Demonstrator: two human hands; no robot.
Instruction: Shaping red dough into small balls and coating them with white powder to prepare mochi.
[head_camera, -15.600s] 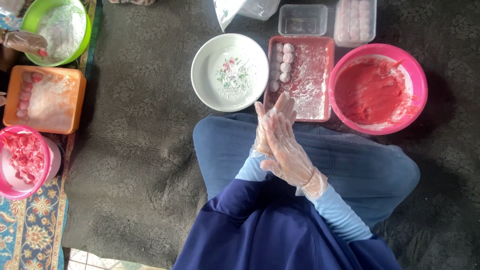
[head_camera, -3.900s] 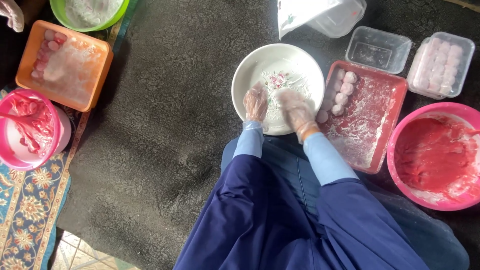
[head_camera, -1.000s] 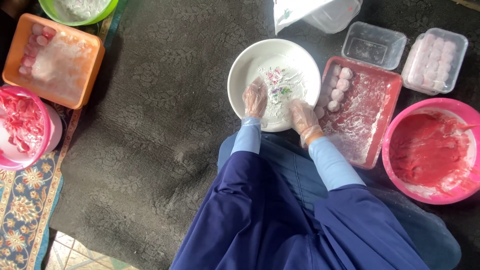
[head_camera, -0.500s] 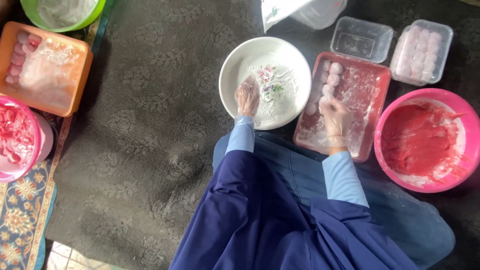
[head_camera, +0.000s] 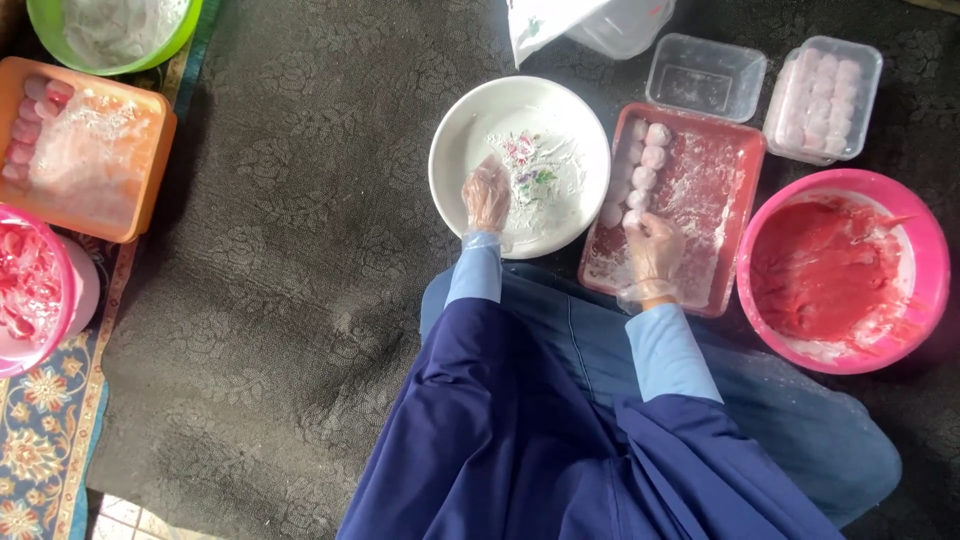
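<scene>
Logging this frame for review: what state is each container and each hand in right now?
white plate: dusted with flour, left hand resting in it
red tray: floured, row of pale balls along its left side
right hand: gloved, at the nearest ball
pink bowl: holds red paste
clear tub: empty, lidless
second clear tub: filled with balls
orange tray: floured, balls at its left edge

Green bowl (head_camera: 120, 40), orange tray (head_camera: 90, 165), clear tubs (head_camera: 705, 78), pink bowl (head_camera: 845, 270), dark mat (head_camera: 300, 250).
</scene>
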